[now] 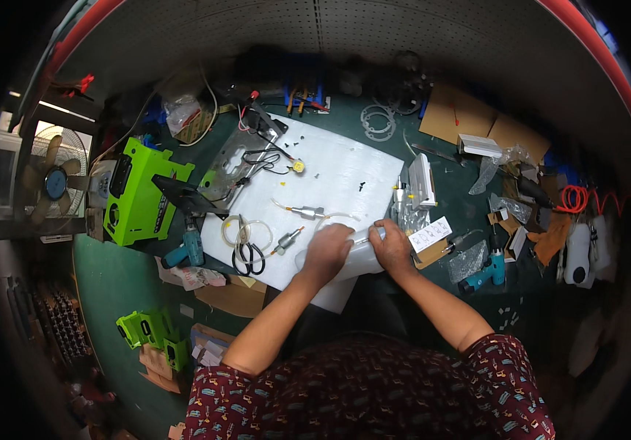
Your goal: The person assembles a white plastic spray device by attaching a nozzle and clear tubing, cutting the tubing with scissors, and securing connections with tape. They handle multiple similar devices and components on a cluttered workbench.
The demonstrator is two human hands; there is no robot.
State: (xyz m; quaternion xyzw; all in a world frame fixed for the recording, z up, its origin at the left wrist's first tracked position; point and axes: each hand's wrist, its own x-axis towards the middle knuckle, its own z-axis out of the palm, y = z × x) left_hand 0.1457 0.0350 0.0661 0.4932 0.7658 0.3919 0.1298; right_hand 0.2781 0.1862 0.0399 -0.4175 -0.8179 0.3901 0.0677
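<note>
At the near edge of a white foam sheet (330, 165), both hands are on a translucent white plastic tank (359, 265). My left hand (328, 254) lies over its left part with fingers curled, blurred a little by motion. My right hand (393, 249) grips its right end, thumb and fingers closed around the top. A thin clear tube (341, 217) runs just beyond my left hand. Close by on the foam lie a metal cylindrical fitting (307, 213) with tubing, a second similar fitting (288, 240) and a coil of clear and black hose (246, 246).
A metal bracket frame (235, 165) with wires stands on the foam's left, beside a bright green housing (139, 192). To the right are a white box (422, 181), a printed sheet (431, 233) and a teal cordless drill (488, 271). Small dark screws (362, 186) are scattered on the foam.
</note>
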